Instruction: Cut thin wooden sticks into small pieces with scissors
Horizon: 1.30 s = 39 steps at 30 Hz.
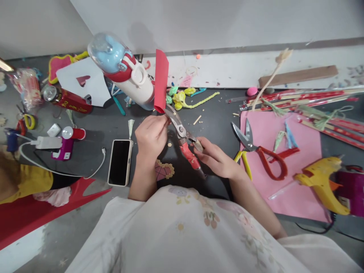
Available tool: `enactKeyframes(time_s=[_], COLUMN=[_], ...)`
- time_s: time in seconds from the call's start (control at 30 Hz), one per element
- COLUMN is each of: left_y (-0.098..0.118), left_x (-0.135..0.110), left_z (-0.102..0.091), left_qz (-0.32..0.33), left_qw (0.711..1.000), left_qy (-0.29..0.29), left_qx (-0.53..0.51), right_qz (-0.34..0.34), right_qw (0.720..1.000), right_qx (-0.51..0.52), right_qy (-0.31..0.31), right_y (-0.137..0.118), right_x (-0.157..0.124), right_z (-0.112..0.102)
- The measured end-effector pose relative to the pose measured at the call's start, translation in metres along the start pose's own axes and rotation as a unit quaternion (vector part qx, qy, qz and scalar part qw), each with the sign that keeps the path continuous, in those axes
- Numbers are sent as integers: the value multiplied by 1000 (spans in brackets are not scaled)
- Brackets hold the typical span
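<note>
My left hand (pixel 150 134) pinches the lower end of a folded strip of red paper (pixel 161 79), which stands upright above the dark table. My right hand (pixel 217 157) is closed round the red handles of a pair of metal snips (pixel 183 138). Their blades point up and left and meet the bottom edge of the red paper, right beside my left fingers. A small pink and yellow heart-shaped piece (pixel 164 170) lies on the table under my hands.
A black phone (pixel 120 162) lies left of my left arm. A water bottle (pixel 125 70) stands behind. At right a pink sheet (pixel 287 159) carries red-handled shears (pixel 260 151); a yellow glue gun (pixel 324 182) rests at its right edge. Chargers and cables crowd the left.
</note>
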State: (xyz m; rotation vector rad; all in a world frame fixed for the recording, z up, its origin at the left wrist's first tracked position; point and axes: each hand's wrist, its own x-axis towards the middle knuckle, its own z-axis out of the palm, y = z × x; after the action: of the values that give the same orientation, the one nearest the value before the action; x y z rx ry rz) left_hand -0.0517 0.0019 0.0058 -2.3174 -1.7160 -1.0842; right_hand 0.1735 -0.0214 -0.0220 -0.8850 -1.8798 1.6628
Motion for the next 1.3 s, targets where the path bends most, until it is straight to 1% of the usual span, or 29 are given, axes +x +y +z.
enactKeyframes(time_s=[0.13, 0.53, 0.67, 0.8, 0.9, 0.97, 1.13, 1.23, 1.3], left_y=[0, -1, -2, -3, -3, -3, -4, -6, -4], left_x=[0, 2, 2, 3, 4, 4, 3, 4, 4], left_z=[-1, -1, -1, 1, 2, 3, 4, 6, 7], left_qz=[3, 1, 3, -1, -3, -4, -9, -4, -2], left_qw=[1000, 1000, 999, 998, 998, 997, 996, 995, 995], left_qy=[-1, -29, -36, -58, -68, -72, -85, -95, -90], left_qx=[0, 7, 4, 5, 8, 11, 14, 27, 43], right_qz=[11, 9, 20, 66, 97, 105, 91, 95, 99], right_qw=[1000, 1000, 998, 992, 990, 990, 994, 993, 992], right_qx=[-4, 3, 54, 109, 104, 93, 58, 69, 81], right_qy=[-13, 0, -8, -19, -12, -13, -3, -3, 2], right_y=[0, 5, 5, 2, -1, -2, -2, -2, -2], right_x=[0, 2, 2, 2, 3, 3, 5, 5, 6], right_z=[1, 1, 1, 3, 5, 6, 6, 7, 7])
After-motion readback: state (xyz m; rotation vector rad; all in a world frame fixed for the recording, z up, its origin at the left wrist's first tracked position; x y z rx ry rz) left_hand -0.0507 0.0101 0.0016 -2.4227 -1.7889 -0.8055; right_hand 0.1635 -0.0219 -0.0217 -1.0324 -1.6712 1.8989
